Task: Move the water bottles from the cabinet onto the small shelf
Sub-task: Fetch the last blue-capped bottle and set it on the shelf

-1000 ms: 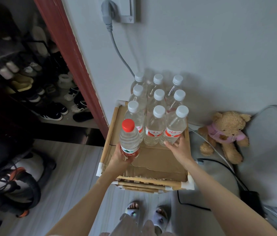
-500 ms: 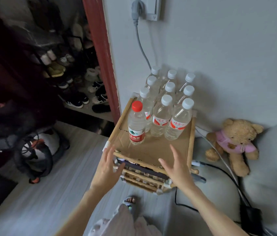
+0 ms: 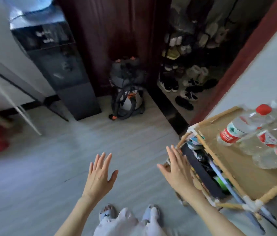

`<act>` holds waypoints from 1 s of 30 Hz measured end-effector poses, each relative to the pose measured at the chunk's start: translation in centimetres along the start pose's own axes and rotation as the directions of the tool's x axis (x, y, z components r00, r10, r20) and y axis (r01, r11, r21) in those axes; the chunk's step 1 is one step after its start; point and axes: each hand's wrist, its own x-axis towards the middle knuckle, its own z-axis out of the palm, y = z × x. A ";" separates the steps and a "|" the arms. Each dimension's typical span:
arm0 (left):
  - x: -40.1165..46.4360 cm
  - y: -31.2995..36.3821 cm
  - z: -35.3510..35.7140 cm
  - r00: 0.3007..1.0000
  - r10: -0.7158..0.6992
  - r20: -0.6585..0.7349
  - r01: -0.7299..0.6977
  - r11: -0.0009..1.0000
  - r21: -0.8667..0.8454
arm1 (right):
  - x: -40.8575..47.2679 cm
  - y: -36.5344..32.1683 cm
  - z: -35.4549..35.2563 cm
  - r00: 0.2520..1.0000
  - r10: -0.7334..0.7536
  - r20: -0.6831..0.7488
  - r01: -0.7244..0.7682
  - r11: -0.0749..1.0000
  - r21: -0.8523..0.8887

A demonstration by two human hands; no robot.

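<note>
water bottles [image 3: 253, 133] stand on the small shelf [image 3: 236, 166]; both hands' fingers [image 3: 102, 160] spread, holding nothing.

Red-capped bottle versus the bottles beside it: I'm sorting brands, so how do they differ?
The red-capped bottle has a red cap; the other bottles show white caps where visible. Its label is a red band with a green-and-white mark; theirs look white and red, though blurred. It stands at the group's left edge, theirs further right. All are clear plastic, standing on the shelf.
</note>
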 end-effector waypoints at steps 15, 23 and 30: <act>-25.8 -30.0 -10.9 0.582 -0.770 -0.260 0.689 0.637 -0.346 | -5.5 -38.6 20.7 0.673 -0.627 0.392 0.638 0.761 0.121; -35.8 -42.0 -17.0 0.337 -0.880 -0.335 0.800 0.456 -0.391 | -9.8 -58.9 29.7 0.309 -0.811 0.496 0.862 0.460 0.215; -39.6 -54.5 -24.7 0.092 -0.895 -0.437 0.832 0.311 -0.460 | -11.6 -79.8 36.9 0.036 -0.910 0.414 0.926 0.186 0.329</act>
